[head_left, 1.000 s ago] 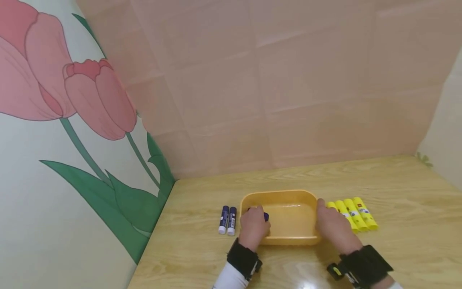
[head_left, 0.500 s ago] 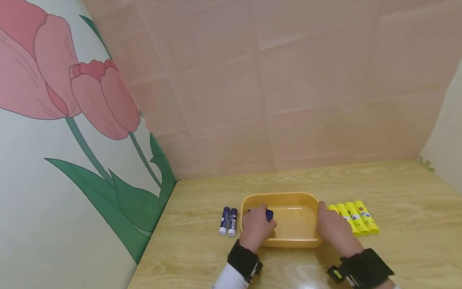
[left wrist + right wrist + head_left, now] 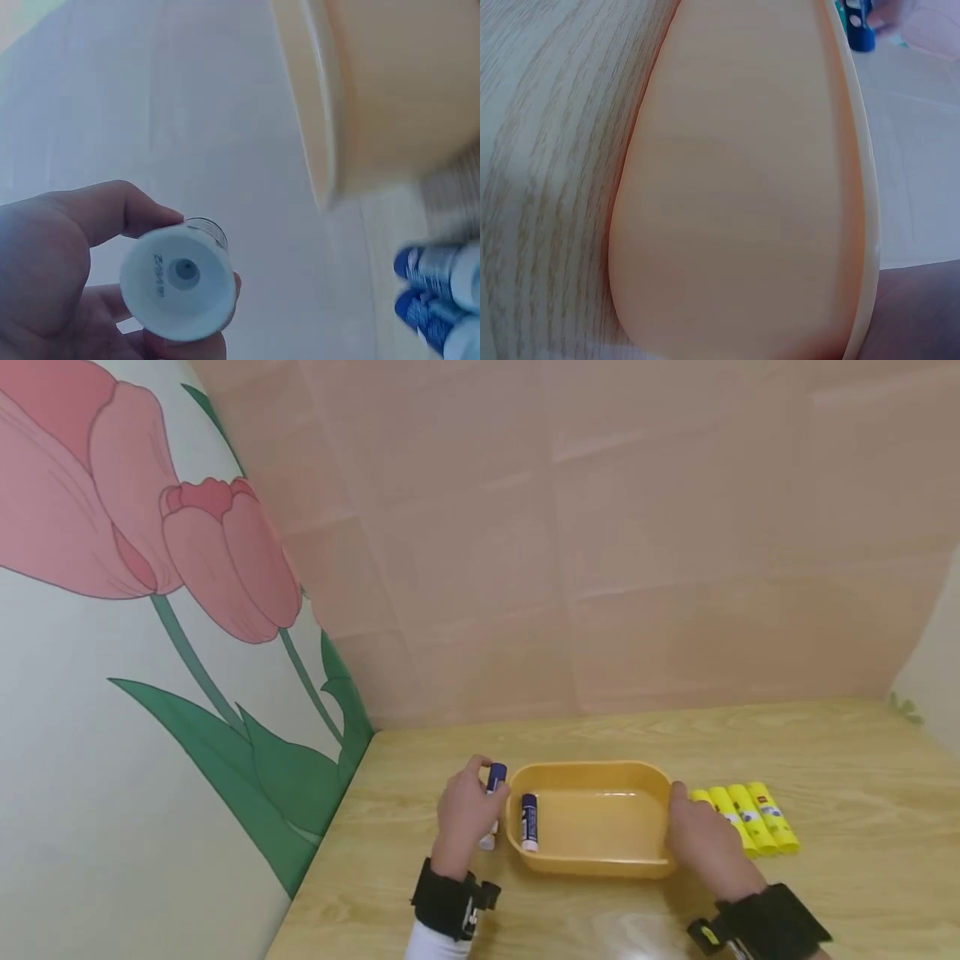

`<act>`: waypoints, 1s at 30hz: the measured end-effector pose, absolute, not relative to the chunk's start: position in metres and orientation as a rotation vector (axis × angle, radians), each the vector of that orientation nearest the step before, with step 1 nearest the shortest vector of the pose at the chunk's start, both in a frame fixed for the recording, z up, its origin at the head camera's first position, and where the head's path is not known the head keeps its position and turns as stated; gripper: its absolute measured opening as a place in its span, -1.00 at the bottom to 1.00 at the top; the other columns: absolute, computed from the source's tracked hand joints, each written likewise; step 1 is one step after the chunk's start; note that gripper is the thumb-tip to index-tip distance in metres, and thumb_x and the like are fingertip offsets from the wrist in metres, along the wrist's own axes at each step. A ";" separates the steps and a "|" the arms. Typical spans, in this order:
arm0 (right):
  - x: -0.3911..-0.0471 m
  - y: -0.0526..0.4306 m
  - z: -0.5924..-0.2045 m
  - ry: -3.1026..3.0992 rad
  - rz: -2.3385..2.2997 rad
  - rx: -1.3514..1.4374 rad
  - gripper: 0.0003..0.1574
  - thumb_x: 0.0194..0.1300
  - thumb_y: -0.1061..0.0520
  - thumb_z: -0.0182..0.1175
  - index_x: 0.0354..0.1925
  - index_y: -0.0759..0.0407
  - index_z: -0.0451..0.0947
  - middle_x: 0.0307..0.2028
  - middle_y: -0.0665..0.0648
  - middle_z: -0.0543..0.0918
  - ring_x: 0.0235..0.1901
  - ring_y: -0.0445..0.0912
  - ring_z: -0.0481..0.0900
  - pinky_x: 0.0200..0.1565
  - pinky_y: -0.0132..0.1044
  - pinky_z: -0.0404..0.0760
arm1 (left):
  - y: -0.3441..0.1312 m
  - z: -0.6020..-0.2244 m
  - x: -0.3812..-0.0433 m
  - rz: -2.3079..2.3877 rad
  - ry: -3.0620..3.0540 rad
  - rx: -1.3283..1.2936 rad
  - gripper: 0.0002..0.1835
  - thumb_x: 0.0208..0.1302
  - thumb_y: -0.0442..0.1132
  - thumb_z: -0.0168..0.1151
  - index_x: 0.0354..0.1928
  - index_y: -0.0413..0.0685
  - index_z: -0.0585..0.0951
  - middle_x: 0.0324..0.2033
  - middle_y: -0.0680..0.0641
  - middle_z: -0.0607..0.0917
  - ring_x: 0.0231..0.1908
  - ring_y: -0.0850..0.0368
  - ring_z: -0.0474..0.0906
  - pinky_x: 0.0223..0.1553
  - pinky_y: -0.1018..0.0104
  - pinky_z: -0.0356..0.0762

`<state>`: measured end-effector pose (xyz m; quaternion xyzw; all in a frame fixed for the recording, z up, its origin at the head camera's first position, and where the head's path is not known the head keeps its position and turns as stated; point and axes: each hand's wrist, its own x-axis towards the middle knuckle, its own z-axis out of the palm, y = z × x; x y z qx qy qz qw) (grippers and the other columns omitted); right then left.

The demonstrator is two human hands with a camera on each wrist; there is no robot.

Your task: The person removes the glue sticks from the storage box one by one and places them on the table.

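Note:
Beside the left end of the orange tray point(image 3: 592, 865), my left hand point(image 3: 467, 814) pinches a dark blue glue stick point(image 3: 497, 774) between thumb and fingers. The left wrist view shows the white base of this glue stick point(image 3: 180, 304) facing the camera. Another blue glue stick point(image 3: 529, 822) lies inside the tray against its left side. Two more blue glue sticks point(image 3: 435, 315) lie side by side outside the tray in the left wrist view; the hand mostly hides that spot in the head view. My right hand point(image 3: 701, 842) grips the tray's right rim.
Several yellow tubes point(image 3: 752, 820) lie in a row right of the tray, partly behind the right hand. The wooden table point(image 3: 600, 914) meets a pink-brown covered wall point(image 3: 600, 568) at the back. A wall with painted tulips point(image 3: 232, 560) stands at left.
My left hand has left a glue stick in the tray, moved left over the rim and taken hold of another. The right hand keeps its grip on the tray.

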<state>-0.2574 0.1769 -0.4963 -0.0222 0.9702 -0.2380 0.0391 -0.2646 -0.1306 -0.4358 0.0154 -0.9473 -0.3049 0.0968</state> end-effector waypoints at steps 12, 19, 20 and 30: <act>-0.257 0.176 -0.494 2.947 -0.722 -0.058 -0.34 0.23 0.38 0.04 0.21 0.61 0.03 -0.43 0.37 0.50 -0.48 0.11 0.47 -0.49 -0.05 0.46 | -0.148 -0.440 -0.268 -0.988 -2.823 0.105 -0.56 0.27 -0.07 0.28 0.17 0.01 0.54 -0.55 0.04 0.53 -0.60 0.16 0.41 -0.57 0.32 0.32; -0.256 0.175 -0.495 2.941 -0.727 -0.058 -0.31 0.21 0.37 0.07 0.21 0.61 0.04 -0.41 0.39 0.51 -0.47 0.12 0.48 -0.47 -0.03 0.47 | -0.146 -0.440 -0.266 -0.992 -2.834 0.121 -0.58 0.28 -0.08 0.29 0.15 0.02 0.54 -0.55 0.04 0.54 -0.59 0.15 0.42 -0.55 0.31 0.33; -0.256 0.174 -0.495 2.938 -0.727 -0.058 -0.31 0.20 0.37 0.07 0.21 0.60 0.04 -0.41 0.39 0.52 -0.47 0.12 0.48 -0.48 -0.03 0.47 | -0.146 -0.440 -0.265 -0.994 -2.835 0.120 -0.58 0.28 -0.08 0.29 0.15 0.02 0.54 -0.54 0.04 0.54 -0.58 0.15 0.42 -0.55 0.32 0.33; -0.257 0.176 -0.494 2.934 -0.730 -0.049 -0.33 0.23 0.38 0.05 0.22 0.59 0.04 -0.42 0.36 0.51 -0.48 0.10 0.48 -0.49 -0.07 0.47 | -0.151 -0.442 -0.268 -0.999 -2.857 0.128 -0.58 0.27 -0.07 0.30 0.14 0.02 0.55 -0.53 0.02 0.54 -0.57 0.15 0.43 -0.56 0.31 0.31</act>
